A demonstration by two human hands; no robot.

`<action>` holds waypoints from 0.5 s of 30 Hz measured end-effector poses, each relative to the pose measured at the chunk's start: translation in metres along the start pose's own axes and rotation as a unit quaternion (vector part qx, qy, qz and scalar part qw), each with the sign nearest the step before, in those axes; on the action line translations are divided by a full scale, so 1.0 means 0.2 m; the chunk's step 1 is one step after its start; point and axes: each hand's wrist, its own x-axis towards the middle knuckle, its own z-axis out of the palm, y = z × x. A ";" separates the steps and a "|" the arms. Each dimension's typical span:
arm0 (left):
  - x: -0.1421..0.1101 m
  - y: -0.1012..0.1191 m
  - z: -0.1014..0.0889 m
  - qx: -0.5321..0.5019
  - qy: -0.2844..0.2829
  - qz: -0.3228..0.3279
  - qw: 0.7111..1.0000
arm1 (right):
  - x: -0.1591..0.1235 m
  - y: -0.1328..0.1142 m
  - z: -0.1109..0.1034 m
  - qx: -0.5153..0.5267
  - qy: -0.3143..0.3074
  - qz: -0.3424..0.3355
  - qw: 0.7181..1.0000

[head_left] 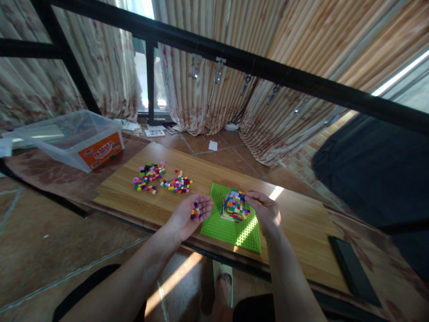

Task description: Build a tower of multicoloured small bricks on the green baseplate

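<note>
My left hand (191, 215) is turned palm up, cupped, with several small toy bricks (195, 212) in purple, orange and white lying in it. Just right of its fingertips lies a green studded baseplate (217, 228). On this plate stands a block-shaped build of many-coloured bricks (235, 205). My right hand (266, 209) is at the build's upper right corner, thumb and forefinger pinched together there. Whatever sits between those fingertips is too small to make out.
Two loose piles of bricks, a left pile (149, 176) and a right pile (180, 182), lie on the wooden board (124, 197). A clear plastic bin (72, 141) stands at the far left. At the right lies a dark flat object (353, 268). A black rail (234, 58) crosses beyond the board.
</note>
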 end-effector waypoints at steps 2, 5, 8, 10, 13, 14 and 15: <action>0.00 0.00 0.00 -0.001 -0.003 -0.001 1.000 | 0.00 0.00 0.01 0.044 -0.004 0.021 0.999; 0.00 0.00 -0.01 0.000 -0.001 0.000 1.000 | 0.00 0.00 0.02 0.120 -0.027 0.055 0.991; 0.00 0.00 0.00 0.003 0.003 0.001 1.000 | 0.00 -0.01 0.03 0.175 -0.062 0.087 0.979; 0.00 0.00 0.00 0.002 0.003 0.000 1.000 | 0.00 -0.01 0.03 0.193 -0.074 0.100 0.973; 0.01 0.00 -0.01 0.002 0.004 -0.002 1.000 | 0.00 -0.01 0.04 0.211 -0.072 0.106 0.969; 0.01 0.00 -0.01 0.001 0.004 -0.002 1.000 | 0.00 -0.01 0.04 0.214 -0.069 0.107 0.968; 0.01 0.00 -0.01 0.001 0.005 -0.002 1.000 | 0.00 -0.01 0.05 0.217 -0.066 0.107 0.968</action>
